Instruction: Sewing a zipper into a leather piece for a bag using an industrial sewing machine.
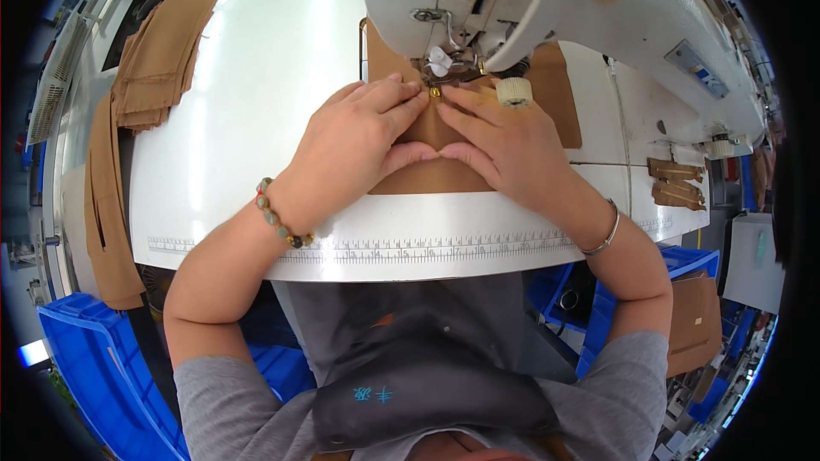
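A brown fabric piece (436, 177) lies on the white sewing table beneath the sewing machine's needle area (444, 64). Part of it spreads out to the right, behind my right hand. My left hand (363, 124) rests on its left side, fingertips close to the presser foot. From the other side my right hand (500, 132) presses on the same cloth, its fingers partly behind a cream knob. Both hands have fingers stretched out over the fabric, and the thumb tips meet near its front. A small gold-coloured metal piece, perhaps a zipper pull (436, 92), shows between the index fingertips.
A stack of brown fabric pieces (162, 55) lies at the far left, with a long brown strip (107, 205) hanging beside it. Short brown zippered pieces (677, 183) sit at right. A printed ruler (401, 249) runs along the front edge. Blue bins (102, 367) stand below.
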A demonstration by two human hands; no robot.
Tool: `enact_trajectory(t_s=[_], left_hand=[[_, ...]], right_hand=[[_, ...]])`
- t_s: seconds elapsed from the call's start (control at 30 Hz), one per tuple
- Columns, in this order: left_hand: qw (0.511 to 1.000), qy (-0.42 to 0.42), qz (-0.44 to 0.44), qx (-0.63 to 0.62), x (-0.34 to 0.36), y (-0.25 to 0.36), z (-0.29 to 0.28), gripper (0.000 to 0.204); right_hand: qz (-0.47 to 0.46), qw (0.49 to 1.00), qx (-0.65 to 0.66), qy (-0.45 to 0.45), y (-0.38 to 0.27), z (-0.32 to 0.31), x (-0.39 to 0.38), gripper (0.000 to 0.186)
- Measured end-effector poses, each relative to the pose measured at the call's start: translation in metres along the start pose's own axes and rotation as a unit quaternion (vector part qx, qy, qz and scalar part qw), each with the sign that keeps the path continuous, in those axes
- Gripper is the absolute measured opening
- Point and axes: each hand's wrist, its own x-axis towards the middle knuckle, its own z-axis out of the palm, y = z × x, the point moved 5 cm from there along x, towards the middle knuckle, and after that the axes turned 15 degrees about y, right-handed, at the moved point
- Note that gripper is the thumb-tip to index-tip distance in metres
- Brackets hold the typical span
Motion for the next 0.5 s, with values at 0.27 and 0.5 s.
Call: enact_trajectory(t_s=[0.27, 0.5], left_hand=[[0.929, 0.03, -0.288, -0.23, -0.007, -0.028, -0.012, 0.041], [0.845, 0.199, -0.37, -0.331, -0.003, -0.039, -0.018, 0.019]], right_hand=[[-0.135, 0.989, 0.038, 0.04, -0.037, -0.013, -0.004, 0.032], [-0.079, 0.992, -0.028, 0.092, -0.027, -0.024, 0.003, 0.029]])
